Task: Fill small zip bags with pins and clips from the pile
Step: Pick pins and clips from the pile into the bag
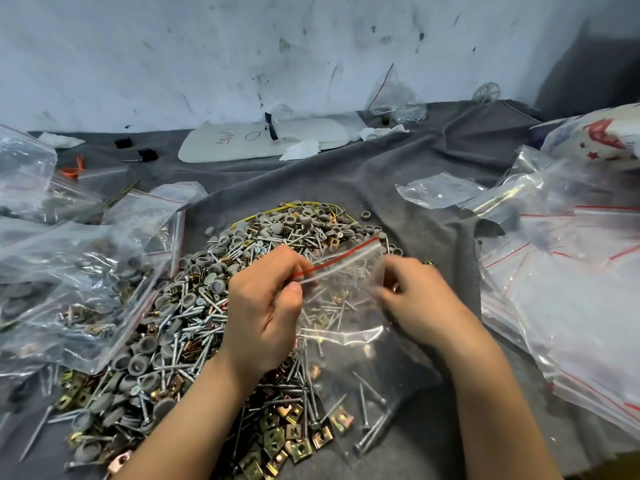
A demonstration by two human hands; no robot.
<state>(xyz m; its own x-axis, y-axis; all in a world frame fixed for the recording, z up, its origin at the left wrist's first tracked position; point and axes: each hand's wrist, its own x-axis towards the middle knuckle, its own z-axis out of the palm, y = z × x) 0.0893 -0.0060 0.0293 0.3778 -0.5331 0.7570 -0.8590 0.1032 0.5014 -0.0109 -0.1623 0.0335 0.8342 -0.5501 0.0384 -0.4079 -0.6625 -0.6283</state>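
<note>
Head view: at centre, a clear small zip bag (346, 306) holding a few screws and brass clips hangs over the pile (194, 323) of screws, grey caps and clips on the cloth-covered counter (381, 188). The left hand (266, 306) has its grip pinched on the bag's red-striped top corner, and the right hand (415, 299) has its grip curled on the opposite edge. Filled bags (69, 271) crowd 9 o'clock, empty bags (571, 271) lie at 3 o'clock, and a white board (263, 140) lies at 12 o'clock.

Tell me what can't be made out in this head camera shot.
Head view.
Contents of the zip bag: clear plastic, the pile shows through.
Fingertips of the right hand: blurred behind the bag.
The filled bags: cut by the left edge.
Writing on the white board: too small.
</note>
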